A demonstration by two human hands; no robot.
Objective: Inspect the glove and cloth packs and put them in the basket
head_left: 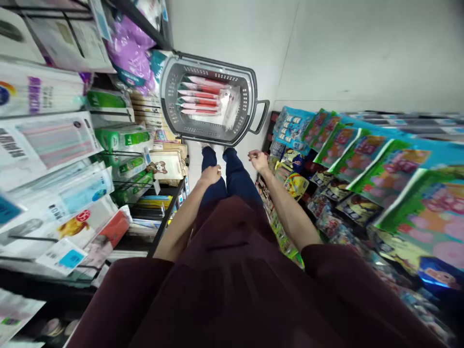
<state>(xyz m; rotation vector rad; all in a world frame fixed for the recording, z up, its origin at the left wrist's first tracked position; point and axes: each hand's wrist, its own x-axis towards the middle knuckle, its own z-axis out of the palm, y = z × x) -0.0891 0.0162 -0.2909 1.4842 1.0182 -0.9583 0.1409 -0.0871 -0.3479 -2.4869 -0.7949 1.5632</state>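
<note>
I look straight down my maroon shirt and dark blue trousers in a shop aisle. My left hand [211,174] hangs in front of my left thigh with fingers curled in, nothing visible in them. My right hand [258,159] is out beside the right shelf, fingers loosely curled, holding nothing I can see. On the floor ahead of my feet stands a grey shopping basket [170,89] holding several red-and-white flat packets [201,99] and a clear wrapped pack.
A left rack [165,215] carries stationery packs, green packages, purple bags and a cartoon pouch [166,165]. The right shelf holds colourful toy and snack packs [362,159]. Pale floor tiles [326,48] stretch beyond the basket.
</note>
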